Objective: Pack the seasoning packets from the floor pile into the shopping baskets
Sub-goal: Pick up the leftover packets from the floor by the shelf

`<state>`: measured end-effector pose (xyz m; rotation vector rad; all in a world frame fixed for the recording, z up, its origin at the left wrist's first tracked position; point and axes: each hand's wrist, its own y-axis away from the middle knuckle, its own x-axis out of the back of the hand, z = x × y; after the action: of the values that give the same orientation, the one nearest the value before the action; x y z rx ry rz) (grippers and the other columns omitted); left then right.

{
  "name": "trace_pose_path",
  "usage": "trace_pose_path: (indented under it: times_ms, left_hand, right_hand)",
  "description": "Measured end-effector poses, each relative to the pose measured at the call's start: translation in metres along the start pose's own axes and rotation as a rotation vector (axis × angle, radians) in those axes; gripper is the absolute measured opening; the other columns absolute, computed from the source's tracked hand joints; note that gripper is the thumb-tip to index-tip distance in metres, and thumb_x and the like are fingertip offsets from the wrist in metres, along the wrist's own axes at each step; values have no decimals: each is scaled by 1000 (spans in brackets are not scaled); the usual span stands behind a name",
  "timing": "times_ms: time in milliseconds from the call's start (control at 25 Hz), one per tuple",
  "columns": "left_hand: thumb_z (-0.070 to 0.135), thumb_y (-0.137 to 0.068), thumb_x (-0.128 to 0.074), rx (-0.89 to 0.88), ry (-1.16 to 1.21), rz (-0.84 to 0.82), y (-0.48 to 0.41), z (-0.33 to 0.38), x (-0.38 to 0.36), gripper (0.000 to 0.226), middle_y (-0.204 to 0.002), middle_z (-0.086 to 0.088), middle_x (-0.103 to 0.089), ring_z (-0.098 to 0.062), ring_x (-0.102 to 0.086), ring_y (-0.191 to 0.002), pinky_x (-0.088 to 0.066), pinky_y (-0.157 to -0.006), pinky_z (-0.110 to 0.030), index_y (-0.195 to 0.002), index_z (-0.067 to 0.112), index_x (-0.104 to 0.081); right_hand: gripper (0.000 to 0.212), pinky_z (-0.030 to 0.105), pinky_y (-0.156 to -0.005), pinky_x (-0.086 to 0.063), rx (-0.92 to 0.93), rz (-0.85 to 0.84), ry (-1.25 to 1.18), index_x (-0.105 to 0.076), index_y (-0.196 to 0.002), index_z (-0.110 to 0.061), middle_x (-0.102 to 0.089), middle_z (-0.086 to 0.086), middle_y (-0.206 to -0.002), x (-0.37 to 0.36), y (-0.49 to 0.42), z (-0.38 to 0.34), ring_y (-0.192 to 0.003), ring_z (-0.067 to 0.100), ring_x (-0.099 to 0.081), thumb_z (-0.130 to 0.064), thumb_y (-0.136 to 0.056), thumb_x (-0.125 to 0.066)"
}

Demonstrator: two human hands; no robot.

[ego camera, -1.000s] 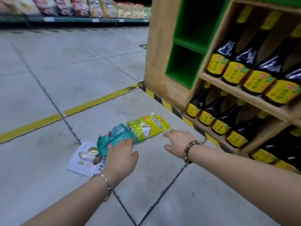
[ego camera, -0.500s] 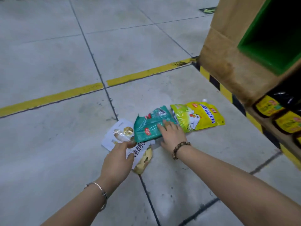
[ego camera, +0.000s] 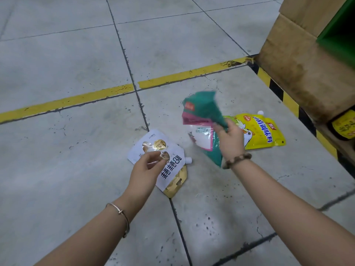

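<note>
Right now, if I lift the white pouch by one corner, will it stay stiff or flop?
Probably it flops: the white pouch is thin film lying flat on the floor. Likely slippery too, since its glossy face shows glare. The spout at its corner looks rigid, so perhaps a surer grip.

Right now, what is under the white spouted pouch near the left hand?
A gold pouch with a hang hole pokes out from under the white pouch at its lower edge. The rest of it is covered, so its label is hidden.
</note>
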<state>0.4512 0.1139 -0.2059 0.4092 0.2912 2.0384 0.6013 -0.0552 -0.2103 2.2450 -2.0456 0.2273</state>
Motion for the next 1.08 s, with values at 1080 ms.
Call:
trace_pose_path:
  times_ms: [1080]
  left_hand:
    - [9, -88, -63, 500, 555, 263, 16, -52, 84, 12, -73, -13, -73, -25, -70, -57, -55, -46, -34, -100, 13, -62]
  right_hand:
    - [59, 32, -74, -43, -361, -490, 987, -50, -97, -15, -63, 7, -103, -111, 16, 30, -89, 25, -58, -57, -64, -74]
